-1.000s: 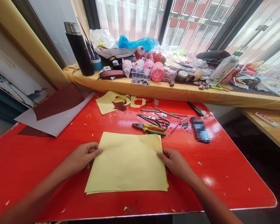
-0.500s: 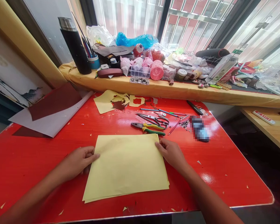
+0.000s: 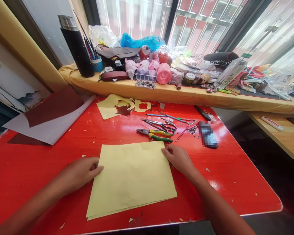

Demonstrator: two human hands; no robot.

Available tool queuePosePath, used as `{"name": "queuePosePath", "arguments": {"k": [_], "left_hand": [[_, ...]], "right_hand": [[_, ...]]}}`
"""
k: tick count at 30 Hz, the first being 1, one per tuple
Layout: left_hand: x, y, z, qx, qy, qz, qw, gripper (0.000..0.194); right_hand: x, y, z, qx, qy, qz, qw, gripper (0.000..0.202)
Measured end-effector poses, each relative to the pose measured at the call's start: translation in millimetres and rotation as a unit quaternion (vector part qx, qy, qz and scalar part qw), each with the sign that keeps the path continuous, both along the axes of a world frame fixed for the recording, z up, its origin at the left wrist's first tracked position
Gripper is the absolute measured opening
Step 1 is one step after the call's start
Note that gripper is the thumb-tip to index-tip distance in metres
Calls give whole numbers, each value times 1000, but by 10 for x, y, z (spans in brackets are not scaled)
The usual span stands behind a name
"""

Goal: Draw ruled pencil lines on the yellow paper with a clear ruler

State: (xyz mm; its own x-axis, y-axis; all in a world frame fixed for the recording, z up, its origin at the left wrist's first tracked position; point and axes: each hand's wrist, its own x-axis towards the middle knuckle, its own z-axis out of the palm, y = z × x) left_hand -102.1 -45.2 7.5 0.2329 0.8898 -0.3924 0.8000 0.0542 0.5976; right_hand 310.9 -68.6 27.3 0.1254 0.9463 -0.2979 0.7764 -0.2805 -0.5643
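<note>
Pale yellow sheets of paper (image 3: 132, 179) lie roughly stacked near the front of the red table (image 3: 230, 195), their edges slightly out of line at the bottom. My left hand (image 3: 84, 171) pinches the left edge, thumb on top and fingers curled beneath. On the upper right edge, my right hand (image 3: 177, 158) grips the paper between thumb and bent fingers. Just beyond the far edge are pliers (image 3: 154, 134) with yellow and green handles. Behind these rest scissors (image 3: 160, 124) with their blades pointing left.
Cut yellow paper pieces (image 3: 109, 106) lie at the back. Large brown and white sheets (image 3: 39, 125) rest at the left. Pencils (image 3: 186, 130) and a pixelated dark object (image 3: 208, 135) are to the right. A black flask (image 3: 75, 49) stands on the cluttered windowsill (image 3: 127, 88).
The left side of the paper has shifted slightly towards me, together with my left hand. My right hand keeps its grip at the upper right. The camera view has shifted a little.
</note>
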Motion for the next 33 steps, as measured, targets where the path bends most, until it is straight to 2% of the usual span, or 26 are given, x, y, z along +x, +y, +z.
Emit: {"name": "queuePosePath", "arguments": {"k": [3,5,7,8,10,12,14,16,19,24,26,28,33], "left_hand": [[-3,38,106,39,100,-27,994,47],[73,54,193,107,143,1,984,44],[228,48,242,188,136,2,973,40],[332,38,242,225,110,-24,968,37],[570,9,184,292,31,-117,949,34],[809,-22,67,338,-21,-209,917,29],[1005,-45,-74,369,-36,-268,889,29],[1134,-58,-199,387,-35,-301,871,31],[1207,-64,-305,395,-25,-310,865,30],[1194,-86,-322,398,-20,-300,866,30],[1192,-96,-317,397,-21,-298,868,31],[1194,-99,-313,398,-22,-295,869,31],[1201,-96,-294,405,-23,-299,864,31]], "right_hand": [[-18,26,-10,7,-32,6,999,35],[-25,40,-18,10,-40,7,999,34],[-29,50,-25,16,-50,9,999,33],[-31,54,-27,20,-53,10,998,33],[-34,59,-29,25,-57,14,998,31],[-35,59,-28,27,-57,17,998,30],[-30,54,-26,26,-51,19,998,31],[-13,44,-27,28,-43,21,998,31],[45,24,-38,45,-26,21,998,33],[206,23,-40,128,28,-20,991,40],[245,61,0,140,30,-17,990,37],[243,130,65,137,1,8,990,37],[71,394,236,74,-156,109,979,65]]}}
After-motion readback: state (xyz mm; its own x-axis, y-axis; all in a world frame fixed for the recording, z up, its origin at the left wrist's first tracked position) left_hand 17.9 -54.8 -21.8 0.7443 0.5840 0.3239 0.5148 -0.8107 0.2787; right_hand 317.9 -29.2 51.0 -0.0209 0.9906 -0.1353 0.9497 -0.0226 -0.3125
